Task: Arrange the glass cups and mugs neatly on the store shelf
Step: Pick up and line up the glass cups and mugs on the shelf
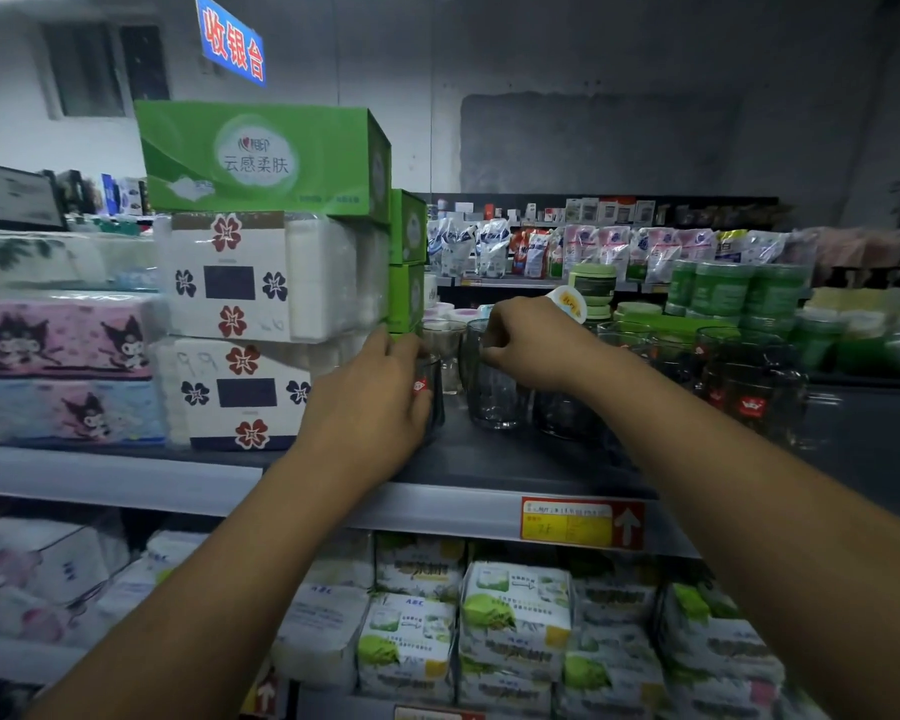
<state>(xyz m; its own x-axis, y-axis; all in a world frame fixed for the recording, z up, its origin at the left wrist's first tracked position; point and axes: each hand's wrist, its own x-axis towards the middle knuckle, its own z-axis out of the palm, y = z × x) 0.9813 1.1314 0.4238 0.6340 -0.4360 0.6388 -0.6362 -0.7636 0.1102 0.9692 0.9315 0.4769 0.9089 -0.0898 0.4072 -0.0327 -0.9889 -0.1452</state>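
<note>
On the dark top shelf [489, 459] stand several clear glass cups and mugs. My left hand [372, 402] wraps around a glass cup with a red sticker [433, 394] at the left end of the row, next to the tissue packs. My right hand [528, 343] grips the rim of a taller clear tumbler [492, 397] just to the right. A small glass [445, 350] stands behind, between the two hands. More glass mugs with red labels [749, 402] stand at the right, partly hidden by my right forearm.
Stacked tissue packs [240, 330] and a green tissue box [261, 158] wall off the left side. Green jars [723, 293] stand behind the mugs. A yellow and red price tag [583, 522] hangs on the shelf edge. Packs of pads [510, 615] fill the lower shelf.
</note>
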